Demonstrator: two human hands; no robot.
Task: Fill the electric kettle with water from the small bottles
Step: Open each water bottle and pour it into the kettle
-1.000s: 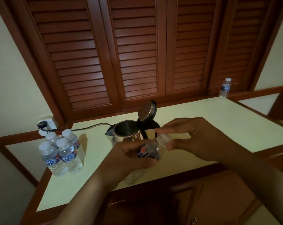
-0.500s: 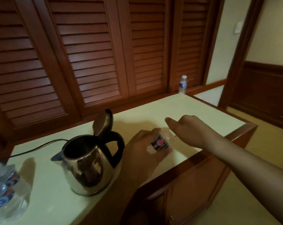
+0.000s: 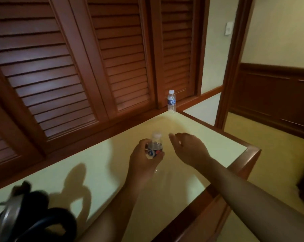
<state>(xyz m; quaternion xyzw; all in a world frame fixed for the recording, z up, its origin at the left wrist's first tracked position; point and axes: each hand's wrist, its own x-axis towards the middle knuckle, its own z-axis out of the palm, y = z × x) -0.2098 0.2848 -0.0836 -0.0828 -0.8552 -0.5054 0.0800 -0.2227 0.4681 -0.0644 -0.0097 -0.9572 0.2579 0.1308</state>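
The left hand (image 3: pixel 145 159) is holding a small bottle (image 3: pixel 156 145) upright over the right half of the bench (image 3: pixel 112 172). Its grip is closing around the labelled middle of the bottle, with the thumb lying across the front of the label. The white cap (image 3: pixel 156 135) is sitting on the neck. The lower part of the bottle is hiding behind the palm, so one cannot tell if its base is touching the bench. The right hand (image 3: pixel 187 149) is hovering just beside the bottle, on its right. Its grip is loose, the fingers are curling a little and are holding nothing, and they are not touching the cap. The electric kettle (image 3: pixel 32 203) is standing at the lower left corner of the view, well apart from both hands, blurred, with its black handle pointing to the right. A second bottle (image 3: pixel 171 102) is standing alone at the far corner of the bench, near the louvred doors (image 3: pixel 77 67).
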